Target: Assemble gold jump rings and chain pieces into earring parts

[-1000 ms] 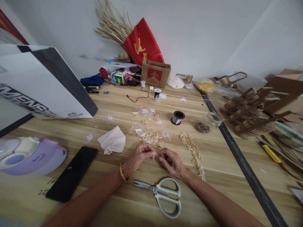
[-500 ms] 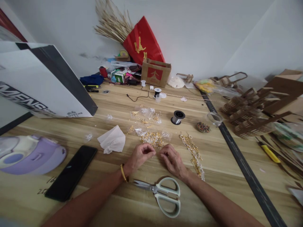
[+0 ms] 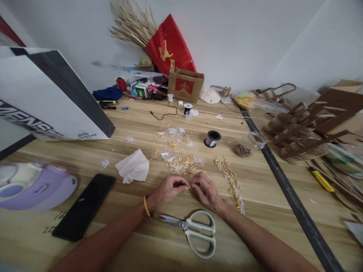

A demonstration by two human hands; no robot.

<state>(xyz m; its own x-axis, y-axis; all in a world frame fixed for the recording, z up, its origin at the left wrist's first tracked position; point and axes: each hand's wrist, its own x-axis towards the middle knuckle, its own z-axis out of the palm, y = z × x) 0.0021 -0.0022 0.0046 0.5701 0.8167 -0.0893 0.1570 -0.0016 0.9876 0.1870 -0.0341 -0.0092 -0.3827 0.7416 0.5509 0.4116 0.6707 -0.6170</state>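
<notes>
My left hand (image 3: 172, 187) and my right hand (image 3: 205, 190) meet fingertip to fingertip just in front of a pile of gold and silver beads (image 3: 180, 165). Both are closed in a pinch. A tiny pale piece shows below the left fingertips, too small to name. What the right fingers hold, if anything, is hidden. Nearer to me, between the forearms, lies a pair of scissors (image 3: 185, 224) with pale handles, its blades pointing left. Gold and silver chains (image 3: 231, 183) stretch along the table beside my right hand.
Left of my hands are a white tissue (image 3: 132, 167), a black phone (image 3: 84, 207) and a purple device (image 3: 42, 187). A wire spool (image 3: 212, 139) and a dish of dark beads (image 3: 242, 150) stand beyond. Small woven baskets (image 3: 295, 128) crowd the right side, near a yellow-handled cutter (image 3: 323, 180).
My left thumb and fingers have shifted slightly right, closer to the right fingertips, and a wider gap shows inside the left pinch. The right hand stays nearly in place. The view has tilted slightly.
</notes>
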